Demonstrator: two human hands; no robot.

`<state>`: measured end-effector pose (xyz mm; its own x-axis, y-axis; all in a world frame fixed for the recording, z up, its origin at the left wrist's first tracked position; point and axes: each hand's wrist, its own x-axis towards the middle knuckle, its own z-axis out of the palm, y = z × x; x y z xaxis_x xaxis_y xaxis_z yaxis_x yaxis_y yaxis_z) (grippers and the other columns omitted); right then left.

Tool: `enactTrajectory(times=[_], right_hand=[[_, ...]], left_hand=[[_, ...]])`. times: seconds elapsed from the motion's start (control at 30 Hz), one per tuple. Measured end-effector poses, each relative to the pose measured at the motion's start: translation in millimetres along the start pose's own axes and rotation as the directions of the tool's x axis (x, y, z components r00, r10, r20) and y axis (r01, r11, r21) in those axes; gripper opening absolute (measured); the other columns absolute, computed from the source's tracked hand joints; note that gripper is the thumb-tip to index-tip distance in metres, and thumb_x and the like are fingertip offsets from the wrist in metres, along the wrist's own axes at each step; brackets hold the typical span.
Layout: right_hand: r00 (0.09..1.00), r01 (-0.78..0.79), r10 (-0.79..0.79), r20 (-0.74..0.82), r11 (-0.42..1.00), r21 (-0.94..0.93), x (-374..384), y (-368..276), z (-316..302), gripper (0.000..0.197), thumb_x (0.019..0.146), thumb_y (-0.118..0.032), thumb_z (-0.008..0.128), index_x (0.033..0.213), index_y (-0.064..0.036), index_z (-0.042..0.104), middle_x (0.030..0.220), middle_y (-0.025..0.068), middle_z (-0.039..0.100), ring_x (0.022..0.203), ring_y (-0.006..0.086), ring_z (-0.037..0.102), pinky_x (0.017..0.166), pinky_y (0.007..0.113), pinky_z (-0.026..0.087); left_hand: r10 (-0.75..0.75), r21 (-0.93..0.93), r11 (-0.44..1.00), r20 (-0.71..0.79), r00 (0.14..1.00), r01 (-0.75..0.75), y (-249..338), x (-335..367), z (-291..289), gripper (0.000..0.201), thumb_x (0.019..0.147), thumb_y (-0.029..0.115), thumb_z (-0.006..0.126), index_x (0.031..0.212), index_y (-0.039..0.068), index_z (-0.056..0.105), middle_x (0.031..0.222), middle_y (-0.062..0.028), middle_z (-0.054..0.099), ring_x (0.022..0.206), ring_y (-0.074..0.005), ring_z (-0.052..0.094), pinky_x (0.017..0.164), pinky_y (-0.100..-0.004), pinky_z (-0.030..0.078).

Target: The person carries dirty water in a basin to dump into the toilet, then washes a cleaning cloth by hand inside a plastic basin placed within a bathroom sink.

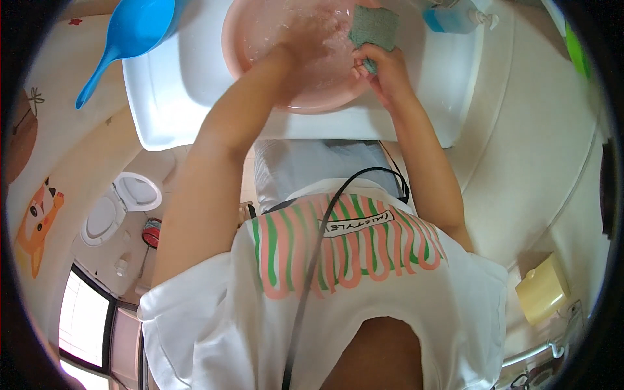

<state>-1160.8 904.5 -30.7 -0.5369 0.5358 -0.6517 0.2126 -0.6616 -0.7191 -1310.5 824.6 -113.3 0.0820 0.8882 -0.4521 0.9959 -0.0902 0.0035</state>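
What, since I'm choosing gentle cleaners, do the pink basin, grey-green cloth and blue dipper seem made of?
Pink basin: probably smooth, satin plastic, judging by its evenly coloured, rounded rim.
Grey-green cloth: matte textile, its surface nubby, its lower end bunched in the right hand; fibre unclear.
Blue dipper: likely glossy moulded plastic; bowl and handle share one even colour.

The white sink [188, 127] holds 1 pink basin [234, 42].

a pink basin [234, 37] holds water [331, 62], a half-bunched greenish cloth [375, 27] at its right rim.
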Motion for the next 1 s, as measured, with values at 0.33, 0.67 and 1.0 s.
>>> enactTrajectory(times=[0.33,0.67,1.0], right_hand=[[0.999,-0.051,0.051,0.013,0.999,0.009,-1,10,-5,0.008,0.075,-0.002,0.061,0.072,0.0022,0.055,0.063,0.0086,0.053,0.052,0.0173,0.049,0.054,0.032,0.043],[0.997,-0.069,0.07,-0.011,0.994,0.081,0,12,-8,0.012,0.077,-0.005,0.06,0.069,-0.0018,0.052,0.062,0.0065,0.049,0.052,0.0167,0.045,0.056,0.032,0.04],[0.997,-0.07,0.066,0.026,0.98,0.185,2,12,-7,0.008,0.075,-0.003,0.061,0.075,-0.0021,0.053,0.065,0.0076,0.051,0.05,0.0183,0.046,0.052,0.033,0.042]], left_hand=[[-0.471,-0.334,0.749,0.338,0.815,0.572,33,-28,95,0.066,0.094,0.037,0.042,0.152,0.013,0.024,0.16,-0.0149,0.012,0.147,-0.038,0.004,0.118,-0.0491,0.011],[-0.241,-0.663,0.739,-0.09,0.966,0.123,54,-19,47,0.059,0.097,0.041,0.039,0.15,0.014,0.031,0.158,-0.0113,0.022,0.147,-0.0328,0.012,0.116,-0.055,0.004],[-0.573,-0.494,0.648,0.185,0.799,0.579,-6,14,64,0.082,0.09,0.055,0.047,0.155,0.018,0.013,0.161,-0.0132,0.006,0.148,-0.0352,0.004,0.116,-0.0591,0.003]])
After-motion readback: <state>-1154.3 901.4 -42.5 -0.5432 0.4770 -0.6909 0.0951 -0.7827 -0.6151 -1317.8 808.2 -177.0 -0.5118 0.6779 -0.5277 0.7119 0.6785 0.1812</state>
